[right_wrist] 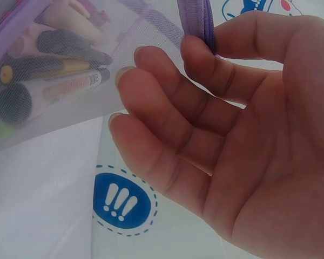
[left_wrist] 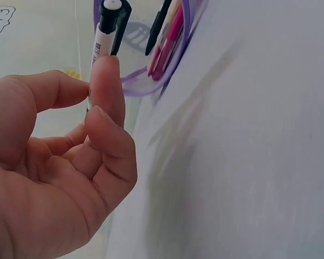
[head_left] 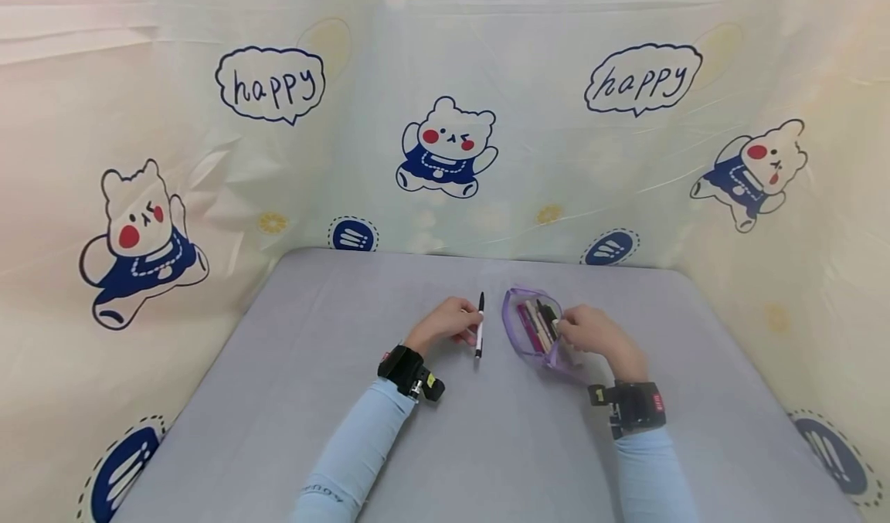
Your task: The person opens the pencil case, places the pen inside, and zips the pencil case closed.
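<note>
My left hand (head_left: 448,320) pinches a slim white pen (head_left: 480,337) with black ends between thumb and fingers. In the left wrist view the white pen (left_wrist: 101,46) shows its black clip, and the case's purple rim appears behind it. To the right is a see-through mesh pencil case (head_left: 510,327) with purple edging, its mouth spread apart. Several pens (head_left: 531,328) lie inside, pink, pale and black. My right hand (head_left: 596,333) grips the case's right edge; in the right wrist view, thumb and index finger pinch its purple zipper band (right_wrist: 197,24).
A grey cloth-covered table (head_left: 292,399) spreads under both hands. Behind and beside it hangs a pale curtain (head_left: 528,144) printed with bears and the word happy. Both wrists wear black camera bands.
</note>
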